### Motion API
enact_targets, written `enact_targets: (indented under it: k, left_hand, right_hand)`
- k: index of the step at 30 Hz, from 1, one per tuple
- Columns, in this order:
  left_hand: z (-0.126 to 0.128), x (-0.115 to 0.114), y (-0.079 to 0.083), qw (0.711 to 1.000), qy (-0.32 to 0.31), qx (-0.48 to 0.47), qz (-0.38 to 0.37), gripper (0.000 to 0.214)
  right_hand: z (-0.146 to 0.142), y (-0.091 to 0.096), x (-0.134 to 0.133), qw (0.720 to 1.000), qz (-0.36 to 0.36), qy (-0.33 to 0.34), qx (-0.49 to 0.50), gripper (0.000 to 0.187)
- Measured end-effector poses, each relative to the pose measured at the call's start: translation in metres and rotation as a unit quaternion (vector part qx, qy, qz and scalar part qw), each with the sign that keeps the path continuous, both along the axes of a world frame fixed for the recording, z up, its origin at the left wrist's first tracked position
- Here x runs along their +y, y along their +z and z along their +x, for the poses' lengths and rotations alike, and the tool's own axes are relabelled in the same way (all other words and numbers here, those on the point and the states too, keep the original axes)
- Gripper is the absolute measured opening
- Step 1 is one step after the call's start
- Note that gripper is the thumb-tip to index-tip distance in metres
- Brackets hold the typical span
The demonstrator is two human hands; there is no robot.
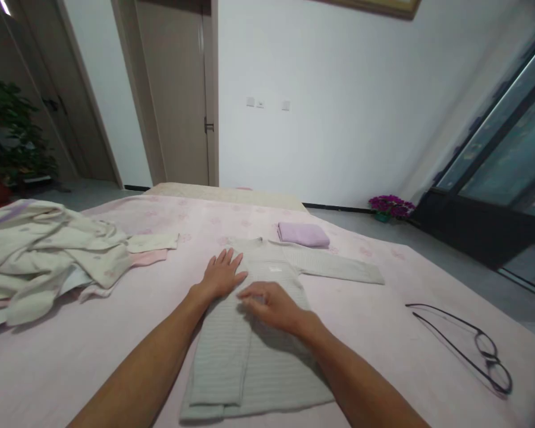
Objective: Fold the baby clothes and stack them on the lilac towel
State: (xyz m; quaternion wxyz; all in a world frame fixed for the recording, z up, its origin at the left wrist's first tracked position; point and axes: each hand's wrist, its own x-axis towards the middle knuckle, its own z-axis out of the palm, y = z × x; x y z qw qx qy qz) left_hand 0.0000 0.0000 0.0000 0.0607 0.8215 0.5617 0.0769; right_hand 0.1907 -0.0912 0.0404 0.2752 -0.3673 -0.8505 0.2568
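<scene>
The shirt (267,362) lies flat mid-bed (71,356), its long axis running away from the person, collar at the far end. One sleeve (339,268) stretches right. The left hand (220,274) presses its shoulder, fingers spread. The right hand (271,304) rests flat on its chest, gripping nothing.

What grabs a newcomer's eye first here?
Both hands pressed on a pale striped top spread on the pink bed: left hand flat near its collar, right hand beside it. A heap of cream clothes lies at the left, a folded lilac cloth beyond the top, glasses at the right.
</scene>
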Motion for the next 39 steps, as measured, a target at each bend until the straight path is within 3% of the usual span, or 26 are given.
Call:
enact_targets:
  k: [3,6,11,13,15,19,22,25,28,33,36,39]
  left_hand:
    - [0.001,-0.002,0.0,1.0,0.003,-0.002,0.005,0.069]
    - [0.001,-0.003,0.001,1.0,0.004,-0.005,0.002,0.069]
    - [0.0,-0.002,0.002,1.0,0.005,-0.012,0.002,0.068]
    - [0.001,-0.003,0.001,1.0,0.003,-0.015,0.006,0.067]
    - [0.001,-0.004,0.0,1.0,0.002,-0.02,0.017,0.066]
    - [0.0,-0.006,0.0,0.995,-0.016,-0.03,0.096,0.054]
    - [0.0,-0.008,0.004,0.982,-0.1,-0.061,0.147,0.038]
    - [0.004,-0.012,0.009,0.97,-0.187,-0.098,0.123,0.037]
    - [0.01,-0.017,0.009,0.969,-0.221,-0.085,0.074,0.046]
    - [0.014,-0.021,0.005,0.977,-0.2,-0.07,0.041,0.049]
    - [0.014,-0.02,0.004,0.974,-0.192,-0.116,0.025,0.047]
    - [0.015,-0.018,0.005,0.955,-0.165,-0.247,-0.02,0.042]
  right_hand:
    - [0.051,-0.005,0.04,0.971,0.12,-0.203,-0.048,0.034]
    - [0.114,-0.014,0.065,0.905,0.172,-0.365,-0.137,0.043]
    - [0.202,-0.034,0.063,0.741,0.102,-0.632,-0.2,0.054]
    - [0.223,-0.041,0.057,0.689,0.053,-0.697,-0.19,0.06]
    - [0.235,-0.047,0.053,0.662,0.0,-0.726,-0.184,0.063]
    - [0.245,-0.048,0.054,0.666,-0.047,-0.713,-0.215,0.057]
    - [0.249,-0.047,0.057,0.668,-0.047,-0.709,-0.224,0.054]
    - [0.254,-0.048,0.059,0.633,-0.041,-0.748,-0.197,0.058]
    - [0.257,-0.049,0.059,0.617,-0.05,-0.763,-0.186,0.059]
    - [0.259,-0.047,0.054,0.637,-0.031,-0.754,-0.157,0.05]
    - [0.255,-0.043,0.057,0.667,-0.005,-0.744,-0.04,0.048]
    - [0.236,-0.035,0.069,0.7,0.042,-0.703,0.12,0.052]
